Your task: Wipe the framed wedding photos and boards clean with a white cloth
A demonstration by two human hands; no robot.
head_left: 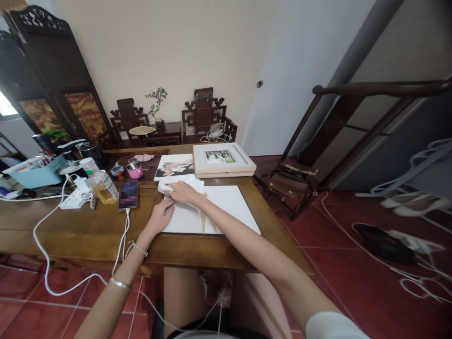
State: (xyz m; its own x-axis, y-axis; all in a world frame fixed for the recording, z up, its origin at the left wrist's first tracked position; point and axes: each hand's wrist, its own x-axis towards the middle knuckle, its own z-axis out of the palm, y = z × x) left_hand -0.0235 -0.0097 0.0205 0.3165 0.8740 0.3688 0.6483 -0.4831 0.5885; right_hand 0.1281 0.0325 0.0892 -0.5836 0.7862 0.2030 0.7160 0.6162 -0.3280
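Note:
A white flat panel (233, 207), probably the back of a picture, lies on the wooden table in front of me, with tan strips showing on its near part. My right hand (183, 193) presses a crumpled white cloth (192, 180) against the panel's far left corner, fingers closed on it. Close beside it, my left hand (162, 215) rests at the panel's left edge, fingers stretched out near the right fingertips. Part of the cloth is hidden under my right hand.
Behind the panel are a framed picture (224, 162) and a photo print (174, 165). To the left stand a phone (128, 195), a bottle of yellow liquid (105, 188), a power strip (75, 197) and a pink cup (134, 171). White cables (45, 254) hang over the table edge.

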